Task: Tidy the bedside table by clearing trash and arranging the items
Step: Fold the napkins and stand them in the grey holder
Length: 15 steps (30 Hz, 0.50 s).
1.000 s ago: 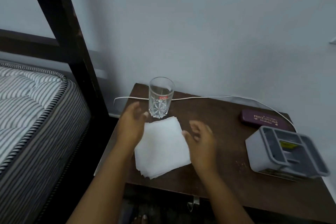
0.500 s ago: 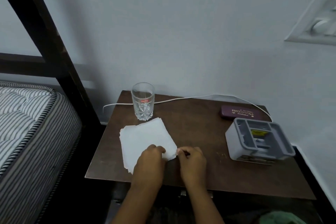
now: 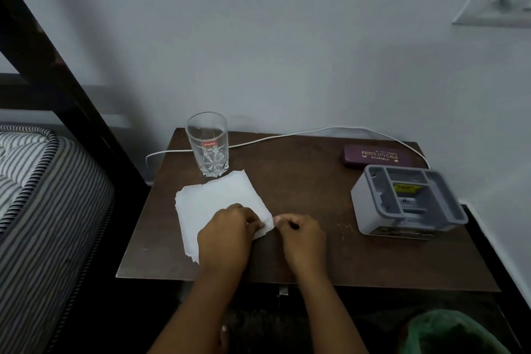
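Note:
A stack of white paper napkins [image 3: 214,202] lies on the dark brown bedside table [image 3: 310,187], toward its left front. My left hand [image 3: 227,234] rests on the stack's near right corner, fingers curled and pinching the top sheets. My right hand [image 3: 301,234] sits just right of that corner, thumb and fingers closed on the napkin's edge. An empty clear drinking glass [image 3: 209,143] stands upright behind the stack, almost touching it. A maroon spectacle case [image 3: 377,156] lies at the back right.
A grey plastic organiser box [image 3: 408,204] stands at the table's right. A white cable [image 3: 287,136] runs along the back edge. A striped mattress [image 3: 37,195] and dark bed frame [image 3: 57,75] are at left. A green bag [image 3: 448,333] shows at bottom right.
Both hands came from the stack's sides to its near right corner and pinched it. Since half a second ago they have hardly moved. The view has shifted back from the table.

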Tool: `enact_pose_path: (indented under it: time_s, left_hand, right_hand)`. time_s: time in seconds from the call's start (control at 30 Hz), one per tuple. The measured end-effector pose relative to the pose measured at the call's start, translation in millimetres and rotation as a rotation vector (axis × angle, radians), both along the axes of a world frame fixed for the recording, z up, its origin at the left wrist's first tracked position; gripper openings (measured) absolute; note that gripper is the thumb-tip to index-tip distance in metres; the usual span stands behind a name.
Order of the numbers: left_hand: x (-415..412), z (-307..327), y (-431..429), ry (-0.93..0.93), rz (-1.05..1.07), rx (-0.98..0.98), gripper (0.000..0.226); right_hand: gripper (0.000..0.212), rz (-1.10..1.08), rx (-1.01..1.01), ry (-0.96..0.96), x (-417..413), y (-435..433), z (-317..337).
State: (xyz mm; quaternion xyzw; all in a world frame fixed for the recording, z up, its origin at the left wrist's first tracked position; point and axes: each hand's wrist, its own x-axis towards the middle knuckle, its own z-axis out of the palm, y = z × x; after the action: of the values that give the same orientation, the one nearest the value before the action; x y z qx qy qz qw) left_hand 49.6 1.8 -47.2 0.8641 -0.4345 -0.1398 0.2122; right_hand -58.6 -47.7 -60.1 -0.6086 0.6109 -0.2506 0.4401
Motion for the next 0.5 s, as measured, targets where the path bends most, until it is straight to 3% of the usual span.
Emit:
enact_pose_path:
  time_s: [0.33, 0.5]
  left_hand:
    - [17, 7, 2, 0.223, 0.132, -0.092, 0.017]
    - [20, 14, 2, 0.206, 0.132, -0.119, 0.017]
  right_hand:
    - [0.016, -0.104, 0.089, -0.245, 2, -5, 14]
    - [0.022, -0.108, 0.4, -0.529, 21, 0, 27]
